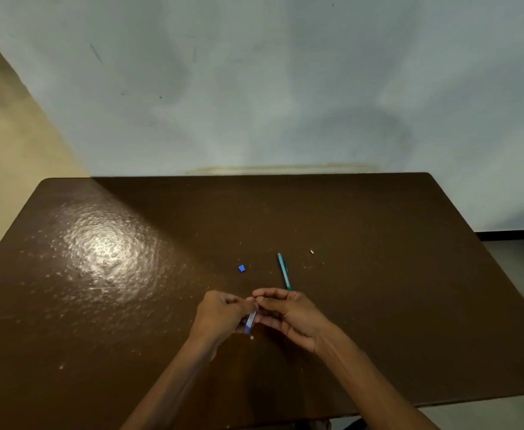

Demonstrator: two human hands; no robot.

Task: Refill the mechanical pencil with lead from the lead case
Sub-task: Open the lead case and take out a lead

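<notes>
The blue and clear lead case (pixel 250 320) is held between my hands above the brown table (pixel 378 305). My left hand (pixel 220 318) grips its lower part. My right hand (pixel 288 315) has its fingertips pinched at the case's top end; whether a lead is between them is too small to tell. The teal mechanical pencil (pixel 284 271) lies on the table just beyond my right hand. A small blue cap (pixel 241 268) lies to the pencil's left. A tiny white piece (pixel 312 252) lies to the pencil's right.
A pale wall stands right behind the table's far edge. A bright glare patch (pixel 105 249) covers the left part of the tabletop. Another tiny white speck (pixel 251 337) lies under my hands.
</notes>
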